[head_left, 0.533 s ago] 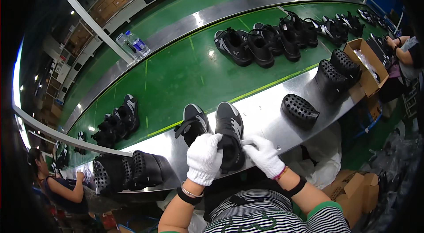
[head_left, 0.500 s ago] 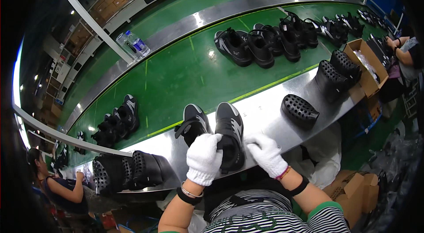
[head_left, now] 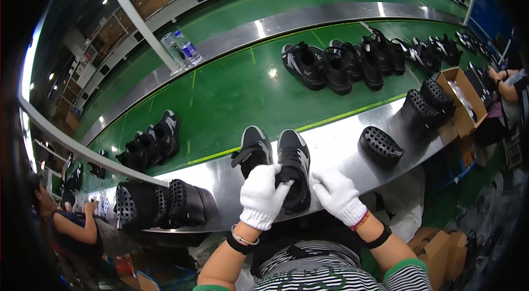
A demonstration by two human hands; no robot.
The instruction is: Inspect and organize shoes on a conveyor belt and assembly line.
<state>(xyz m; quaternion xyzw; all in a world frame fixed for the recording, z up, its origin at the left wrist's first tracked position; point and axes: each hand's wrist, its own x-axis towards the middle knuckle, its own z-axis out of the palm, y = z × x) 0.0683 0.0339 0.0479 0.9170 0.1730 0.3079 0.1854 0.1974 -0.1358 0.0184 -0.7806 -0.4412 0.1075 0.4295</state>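
Note:
A pair of black and grey sneakers stands toes-away on the metal bench before me: a left shoe with a loose strap at its side, and a right shoe close beside it. My left hand, in a white knit glove, is closed on the collar and tongue of the right shoe, the thumb reaching into its opening; the fingers' far side is hidden. Just right of that shoe's heel hovers my right hand, also gloved, its fingers loosely bent and thumb apart, with nothing visible in it.
Black perforated clogs stand at the bench's left, and one clog lies at the right, near tall black boots and an open carton. More sneakers line the green belt. Other people sit at both ends.
The whole view has shifted slightly. My left thumb now reaches further into the right shoe's opening; my right hand stays beside its heel.

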